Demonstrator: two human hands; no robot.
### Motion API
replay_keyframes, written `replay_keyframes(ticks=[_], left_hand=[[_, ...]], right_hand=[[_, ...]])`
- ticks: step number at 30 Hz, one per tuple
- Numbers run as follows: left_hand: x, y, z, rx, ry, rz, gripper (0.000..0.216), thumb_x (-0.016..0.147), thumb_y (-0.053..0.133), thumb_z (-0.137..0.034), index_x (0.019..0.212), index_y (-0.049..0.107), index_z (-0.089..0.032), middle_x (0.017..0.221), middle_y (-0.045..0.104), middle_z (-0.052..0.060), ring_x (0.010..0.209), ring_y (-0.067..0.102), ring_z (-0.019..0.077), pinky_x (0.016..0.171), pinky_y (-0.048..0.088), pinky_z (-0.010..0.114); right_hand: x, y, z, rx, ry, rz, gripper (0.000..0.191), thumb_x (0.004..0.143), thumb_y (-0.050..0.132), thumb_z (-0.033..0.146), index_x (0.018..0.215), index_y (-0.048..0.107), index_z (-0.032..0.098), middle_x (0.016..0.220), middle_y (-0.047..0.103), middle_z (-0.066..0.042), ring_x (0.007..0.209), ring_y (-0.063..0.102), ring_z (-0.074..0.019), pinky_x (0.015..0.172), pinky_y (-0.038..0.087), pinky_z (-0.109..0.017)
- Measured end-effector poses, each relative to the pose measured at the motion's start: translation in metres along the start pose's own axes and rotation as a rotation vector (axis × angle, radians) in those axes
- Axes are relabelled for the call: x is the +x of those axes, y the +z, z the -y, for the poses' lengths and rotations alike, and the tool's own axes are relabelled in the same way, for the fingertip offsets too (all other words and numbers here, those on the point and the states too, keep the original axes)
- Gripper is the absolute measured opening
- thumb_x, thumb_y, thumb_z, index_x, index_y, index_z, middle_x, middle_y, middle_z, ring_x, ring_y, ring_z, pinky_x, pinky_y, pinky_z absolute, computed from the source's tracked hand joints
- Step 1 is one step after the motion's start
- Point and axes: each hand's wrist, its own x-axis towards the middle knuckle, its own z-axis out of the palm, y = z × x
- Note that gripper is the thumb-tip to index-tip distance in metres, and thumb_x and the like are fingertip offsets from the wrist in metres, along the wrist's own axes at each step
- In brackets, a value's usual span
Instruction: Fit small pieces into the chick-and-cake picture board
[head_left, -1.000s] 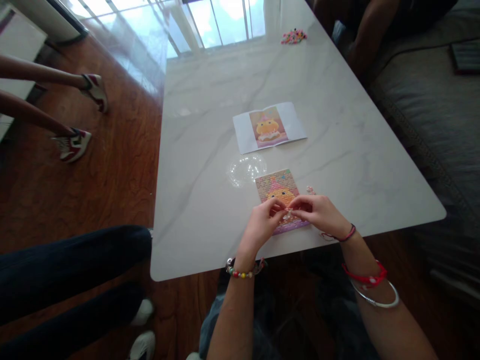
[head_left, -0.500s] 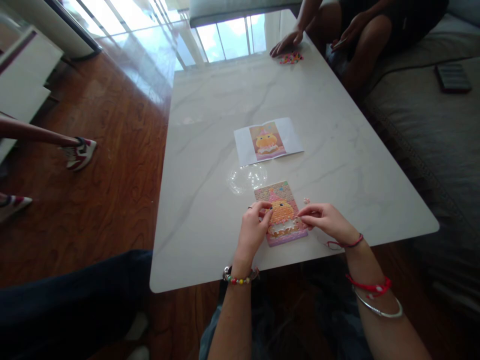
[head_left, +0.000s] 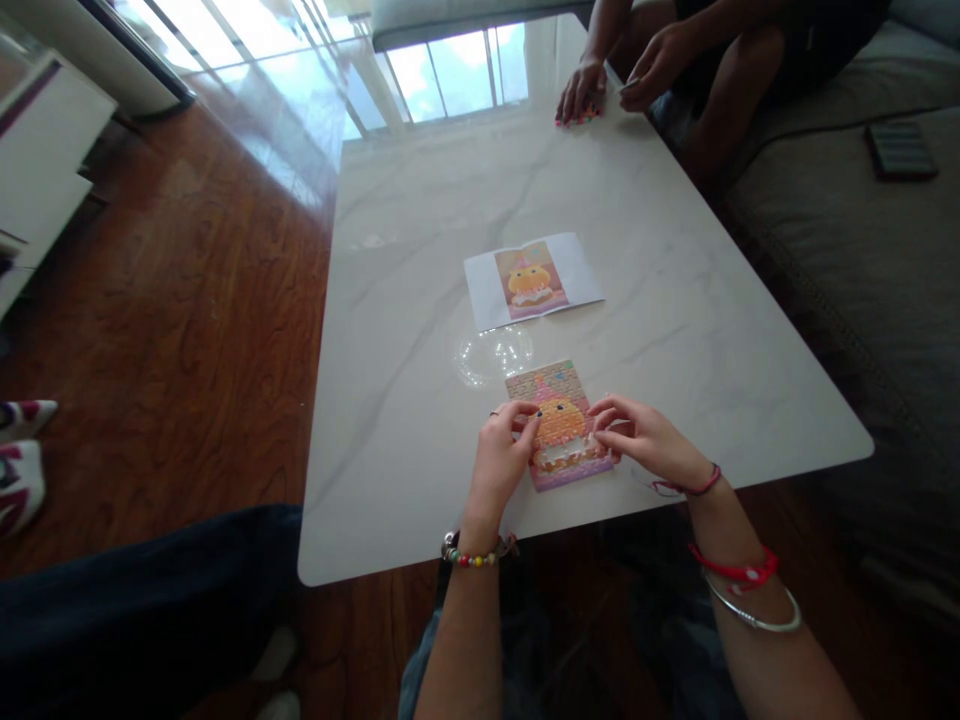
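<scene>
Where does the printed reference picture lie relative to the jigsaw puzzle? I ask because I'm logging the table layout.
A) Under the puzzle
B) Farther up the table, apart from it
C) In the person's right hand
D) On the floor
B: the reference picture lies flat on the marble table beyond the jigsaw puzzle, with bare tabletop between them.

Small rectangular jigsaw puzzle point(head_left: 559, 423), lying flat near the counter's near edge: yellow round character with pink hat, pink border, pale unfilled gap across the lower middle.
</scene>
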Motion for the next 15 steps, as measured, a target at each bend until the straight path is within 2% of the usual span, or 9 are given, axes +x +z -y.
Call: replay_keyframes(ticks=[4,15], left_hand=[[-0.0001,-0.0004,-0.0003,-0.016,-0.004,0.003,0.013,0.078,0.049,-0.027,0.085,0.057,-0.019,0.089,0.061,0.004,0.069,0.06,0.0117,0.061,0.049,0.024],[-0.0008,0.001,0.0006,0.009,0.034,-0.01,0.011,0.077,0.05,-0.023,0.085,0.057,-0.019,0.087,0.061,0.004,0.069,0.06,0.0118,0.063,0.049,0.026]], right_hand=[[0.0017,0.0008,-0.0018,-0.112,-0.064,-0.049,0.022,0.075,0.051,0.02,0.096,0.054,0.018,0.08,0.063,-0.003,0.074,0.06,-0.013,0.067,0.049,-0.027],[0.0049,0.0086,-0.0003,-0.352,-0.15,-0.121,0.035,0.074,0.048,0.011,0.107,0.054,0.021,0.082,0.067,-0.001,0.075,0.062,-0.013,0.071,0.049,-0.027]])
